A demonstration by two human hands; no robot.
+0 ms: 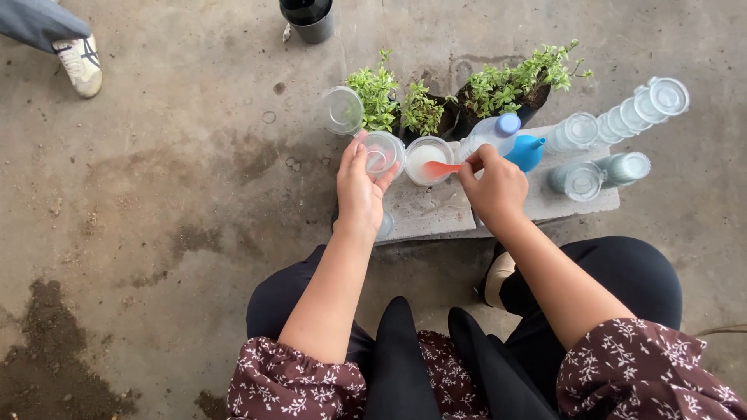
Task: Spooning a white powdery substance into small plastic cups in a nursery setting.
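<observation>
Clear plastic cup, tilted, just above frame centre; left hand wraps it from below, fingers curled round its wall. Right beside it, a second clear cup holding white powder stands on a grey concrete slab. Right hand pinches the handle of an orange spoon, its bowl lying over the powder. Just behind that hand: a clear bottle with a blue cap, lying tilted, and a blue funnel. Rows of stacked clear cups lie on their sides toward the upper right. Small leafy plants in dark bags stand behind the slab. Another empty cup at their left. Upper left corner: another person's white shoe on stained concrete floor.
</observation>
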